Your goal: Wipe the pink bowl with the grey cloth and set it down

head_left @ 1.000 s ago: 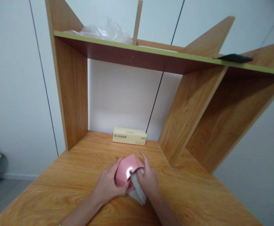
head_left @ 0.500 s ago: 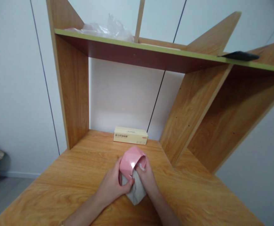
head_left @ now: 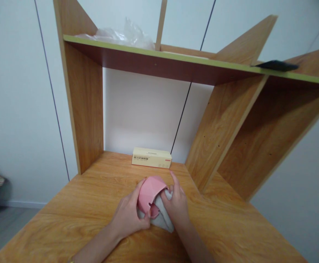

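A pink faceted bowl (head_left: 150, 191) with small notches in its rim is tipped on its side above the desk, its opening turned toward me and to the right. My left hand (head_left: 129, 210) grips its left side, fingers behind and thumb at the notched lower rim. A light grey cloth (head_left: 163, 215) is bunched partly inside the bowl and hangs out below it. My right hand (head_left: 177, 204) pinches the cloth at the bowl's right edge, with the index finger pointing up. Part of the bowl's inside is hidden by the cloth and fingers.
A long cream box (head_left: 151, 158) with dark printing stands at the back of the wooden desk (head_left: 74, 215). Upright wooden panels (head_left: 225, 135) flank the space. A shelf (head_left: 181, 56) above carries a clear plastic bag (head_left: 121, 36) and a dark flat object (head_left: 278, 65).
The bowl has come down slightly and turned, showing more of its notched rim. My right hand has shifted right, drawing the cloth that way, and its index finger has lifted.
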Demonstrator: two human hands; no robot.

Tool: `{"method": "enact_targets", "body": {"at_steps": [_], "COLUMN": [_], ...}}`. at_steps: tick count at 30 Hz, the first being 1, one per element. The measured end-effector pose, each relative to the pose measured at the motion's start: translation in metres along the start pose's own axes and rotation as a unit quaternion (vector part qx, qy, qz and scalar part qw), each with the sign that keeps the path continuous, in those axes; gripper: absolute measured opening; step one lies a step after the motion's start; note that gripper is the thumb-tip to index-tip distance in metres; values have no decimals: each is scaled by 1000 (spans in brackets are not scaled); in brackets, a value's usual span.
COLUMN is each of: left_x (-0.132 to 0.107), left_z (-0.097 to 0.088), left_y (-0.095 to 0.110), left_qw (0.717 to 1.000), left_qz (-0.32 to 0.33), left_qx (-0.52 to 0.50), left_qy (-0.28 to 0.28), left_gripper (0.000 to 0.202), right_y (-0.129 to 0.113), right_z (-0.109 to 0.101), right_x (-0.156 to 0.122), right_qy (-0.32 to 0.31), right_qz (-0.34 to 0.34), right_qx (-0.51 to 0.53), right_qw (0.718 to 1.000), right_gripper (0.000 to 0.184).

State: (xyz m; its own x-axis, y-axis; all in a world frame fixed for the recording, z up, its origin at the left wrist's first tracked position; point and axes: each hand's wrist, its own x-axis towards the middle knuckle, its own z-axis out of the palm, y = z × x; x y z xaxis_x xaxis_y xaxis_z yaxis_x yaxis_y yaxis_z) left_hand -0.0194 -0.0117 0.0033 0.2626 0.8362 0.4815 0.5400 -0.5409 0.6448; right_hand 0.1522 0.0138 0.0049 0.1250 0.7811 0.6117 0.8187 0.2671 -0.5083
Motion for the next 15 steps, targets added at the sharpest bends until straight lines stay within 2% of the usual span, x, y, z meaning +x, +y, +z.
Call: {"method": "enact_targets", "body": {"at_steps": [5,9,12,15], "left_x": [1,5,6,6], "left_z": [-3,-5,-2,5], "left_y": [-1,2,0,-5], "left_qw": [1000,999,999,998], "left_qz": [6,-39,-39,-35], "left_qx": [15,-6,-25,-54], "left_qy": [-20,5,19,22], "left_gripper": [83,77,80,74], "right_y": [2,2,1,-1], "right_z": [4,7,10,13], "right_x": [-4,-5,-6,-6], "right_qy": [-88,-47,-8,-21], "right_qz": [48,96,122,120], "right_qx": [113,202,232,244], "right_qw": [989,973,965,962], "right_gripper": [57,55,52,52]}}
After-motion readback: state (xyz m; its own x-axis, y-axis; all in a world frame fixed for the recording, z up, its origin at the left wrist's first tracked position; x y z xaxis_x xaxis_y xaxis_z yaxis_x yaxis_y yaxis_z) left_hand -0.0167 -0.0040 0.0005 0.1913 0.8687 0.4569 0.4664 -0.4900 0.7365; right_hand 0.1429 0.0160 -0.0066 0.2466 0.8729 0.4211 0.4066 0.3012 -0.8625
